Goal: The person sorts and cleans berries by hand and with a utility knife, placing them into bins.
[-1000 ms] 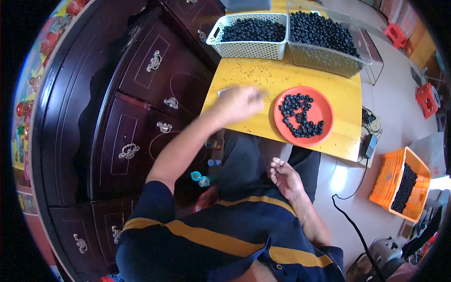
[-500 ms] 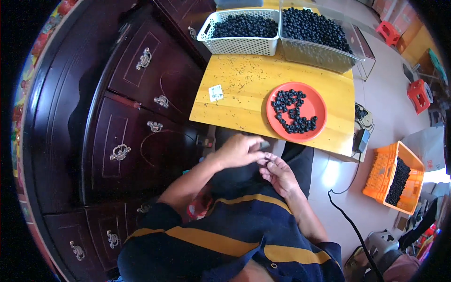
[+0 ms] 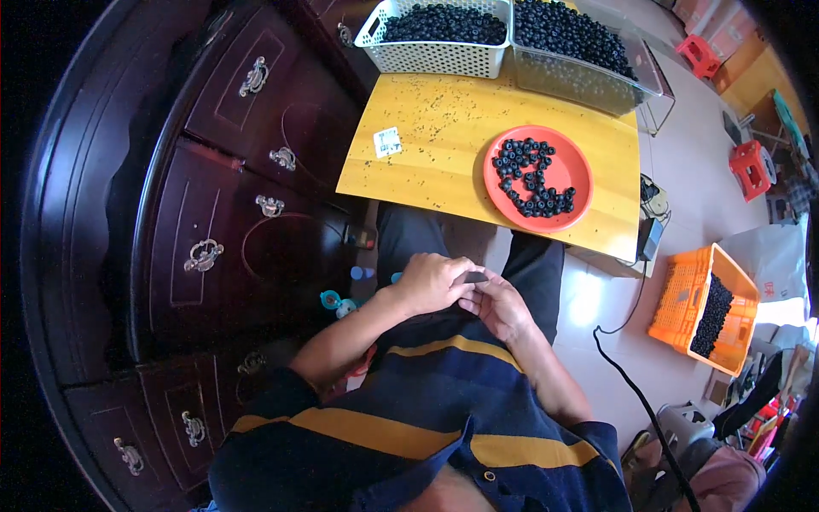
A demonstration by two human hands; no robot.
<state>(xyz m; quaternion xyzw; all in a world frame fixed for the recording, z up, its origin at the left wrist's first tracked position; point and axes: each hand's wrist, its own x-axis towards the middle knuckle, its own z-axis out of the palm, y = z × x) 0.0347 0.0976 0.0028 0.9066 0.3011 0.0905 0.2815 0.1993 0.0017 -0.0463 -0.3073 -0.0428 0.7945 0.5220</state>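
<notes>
My left hand (image 3: 433, 282) and my right hand (image 3: 502, 307) meet over my lap, just in front of the table. Their fingers are bent and pressed together at the tips. A small dark patch shows between them; whether it is a held piece or a gap, I cannot make out. Beyond the hands, a round red plate (image 3: 574, 168) rests at the table's near right part. Several small black ring-like pieces (image 3: 531, 181) with hollow centres lie on it in a curved cluster.
On the yellow table (image 3: 452, 162) stand a white perforated basket (image 3: 435, 60) and a clear bin (image 3: 580, 90), both full of black pieces. A white printed card (image 3: 387, 142) and dark crumbs lie there. Dark drawers (image 3: 213, 230) stand left. An orange crate (image 3: 674, 311) and black cable (image 3: 631, 392) are right.
My hands have drawn closer, and the left fingers now meet the right ones. The dark greyish thing by my left fingertips shows less distinctly. The whole view has shifted slightly.
</notes>
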